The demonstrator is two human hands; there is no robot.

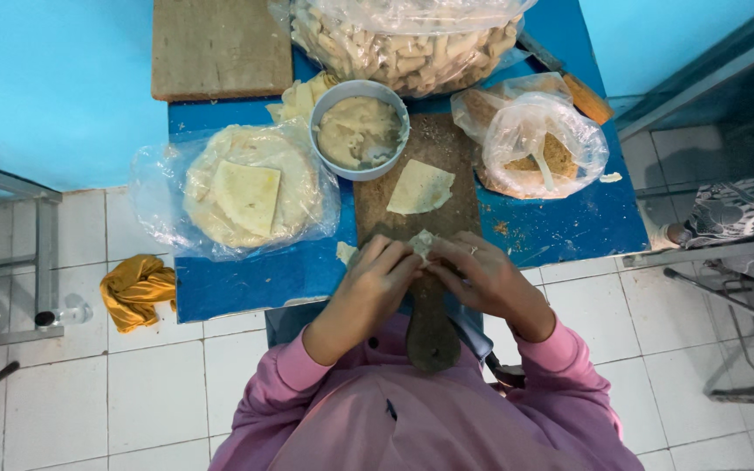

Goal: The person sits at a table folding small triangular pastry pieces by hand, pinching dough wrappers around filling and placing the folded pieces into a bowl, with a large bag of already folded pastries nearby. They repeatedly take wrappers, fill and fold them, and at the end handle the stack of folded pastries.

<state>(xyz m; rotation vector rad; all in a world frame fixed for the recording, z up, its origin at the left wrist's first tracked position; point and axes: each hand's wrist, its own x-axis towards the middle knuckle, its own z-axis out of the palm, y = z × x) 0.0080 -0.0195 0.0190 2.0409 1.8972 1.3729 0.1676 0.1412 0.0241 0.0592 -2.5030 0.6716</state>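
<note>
Folding a small dough wrapper (pixel 421 244) between both hands over a wooden board (pixel 418 166).
The left hand (pixel 375 279) and right hand (pixel 482 275) meet at the board's near end, fingers closed around the wrapper. A clear bag of pale sticks (pixel 403 39) lies at the far edge; a bag of brown crumbs (pixel 538 139) sits right; a bag of round sheets (pixel 242 187) lies left. The blue table (pixel 569 222) stands on white floor tiles against a blue wall. A grey bowl (pixel 320 131) holds beige filling.
</note>
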